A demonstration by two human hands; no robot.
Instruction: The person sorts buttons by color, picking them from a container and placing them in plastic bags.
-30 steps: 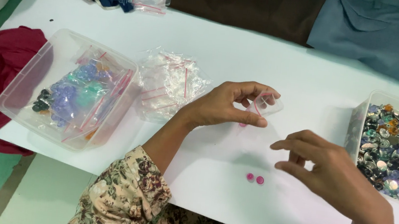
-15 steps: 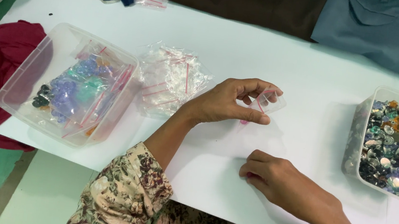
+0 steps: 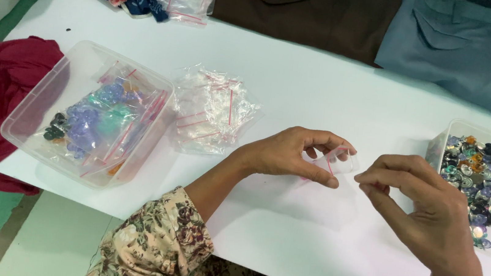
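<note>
small clear bag (image 3: 336,162) pinched in left hand (image 3: 293,156) grip; right hand (image 3: 420,204) beside.

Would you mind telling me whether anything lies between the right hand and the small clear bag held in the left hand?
Nothing visible does. The right hand is beside the small clear bag pinched in the left hand, with only bare white table between.

My right hand (image 3: 428,208) is up off the white table (image 3: 299,95) now; half a second ago it lay flat at about 5 o'clock from the small clear zip bag (image 3: 338,162), over the two pink beads. It now sits at 3 o'clock of the bag, just beside it, thumb and forefinger pinched together. The beads no longer show on the table.
</note>
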